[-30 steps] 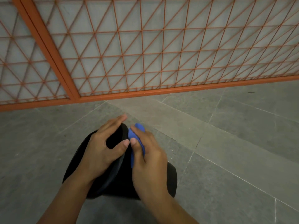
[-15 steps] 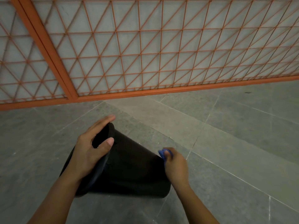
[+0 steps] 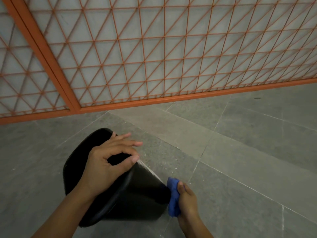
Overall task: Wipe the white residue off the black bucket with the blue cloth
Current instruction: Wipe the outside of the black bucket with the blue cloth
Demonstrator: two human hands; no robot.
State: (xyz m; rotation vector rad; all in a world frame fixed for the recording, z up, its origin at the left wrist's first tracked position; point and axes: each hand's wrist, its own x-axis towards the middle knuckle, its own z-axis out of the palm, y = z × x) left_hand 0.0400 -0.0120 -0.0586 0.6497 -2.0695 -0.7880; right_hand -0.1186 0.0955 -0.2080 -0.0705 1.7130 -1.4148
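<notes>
Grey tiled floor [image 3: 240, 152]: black bucket [image 3: 140, 191] on its side, mouth upper-left, base toward your right hand [image 3: 187, 201] gripping blue cloth [image 3: 173, 198]; left hand [image 3: 109, 162] grips rim; white residue [image 3: 145, 166] along upper wall, nearer left

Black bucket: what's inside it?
Cannot tell. The black bucket lies tipped on the floor, its mouth dark and partly covered by the left hand on the rim. The interior is hidden.

grey stone tile floor [image 3: 240, 160], orange lattice screen [image 3: 154, 48] over pale wall, dim light
</notes>
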